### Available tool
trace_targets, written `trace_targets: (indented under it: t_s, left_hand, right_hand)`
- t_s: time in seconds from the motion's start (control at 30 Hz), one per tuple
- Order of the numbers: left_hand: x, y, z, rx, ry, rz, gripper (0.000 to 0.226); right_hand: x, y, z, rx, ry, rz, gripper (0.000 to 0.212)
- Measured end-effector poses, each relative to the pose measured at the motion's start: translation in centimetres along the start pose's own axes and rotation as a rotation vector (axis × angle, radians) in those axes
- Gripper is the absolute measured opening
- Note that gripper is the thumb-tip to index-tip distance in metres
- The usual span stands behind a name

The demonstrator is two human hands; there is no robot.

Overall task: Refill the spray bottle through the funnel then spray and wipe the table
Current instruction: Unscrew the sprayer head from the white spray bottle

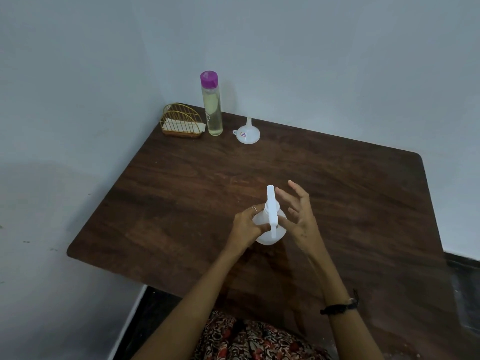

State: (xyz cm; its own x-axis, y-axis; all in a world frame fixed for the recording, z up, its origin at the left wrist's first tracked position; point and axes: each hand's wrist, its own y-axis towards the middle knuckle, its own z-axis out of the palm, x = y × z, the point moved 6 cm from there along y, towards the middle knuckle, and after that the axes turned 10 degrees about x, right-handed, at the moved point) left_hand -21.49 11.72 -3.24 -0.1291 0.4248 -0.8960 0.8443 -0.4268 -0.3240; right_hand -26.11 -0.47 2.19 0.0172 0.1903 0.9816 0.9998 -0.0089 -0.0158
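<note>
A white spray bottle (270,229) stands upright in the middle of the dark wooden table (181,193), its trigger head on. My left hand (245,226) grips the bottle's body from the left. My right hand (298,214) is at the bottle's right side with fingers spread and loosely curved; its thumb touches the neck below the spray head. A white funnel (246,133) sits mouth-down at the far side of the table. A tall clear bottle (212,105) with a purple cap, holding pale yellowish liquid, stands left of the funnel.
A gold wire napkin holder (183,123) with white napkins stands in the table's far left corner, against the wall. Walls close in behind and to the left. The table's right half is bare wood.
</note>
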Motion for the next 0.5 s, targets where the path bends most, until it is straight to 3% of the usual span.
trace_targets:
  t_s: [0.17, 0.37, 0.5]
  left_hand:
    - [-0.19, -0.13, -0.23, -0.003, 0.011, 0.009, 0.049]
    - [-0.14, -0.11, -0.22, 0.005, 0.012, 0.003, 0.051]
    - [-0.39, -0.44, -0.34, -0.008, 0.015, 0.027, 0.044]
  right_hand:
    - [0.02, 0.48, 0.58, -0.125, -0.066, -0.026, 0.069]
    - [0.01, -0.02, 0.37, 0.059, 0.021, -0.035, 0.058]
    - [0.14, 0.21, 0.57, -0.057, -0.048, -0.037, 0.068]
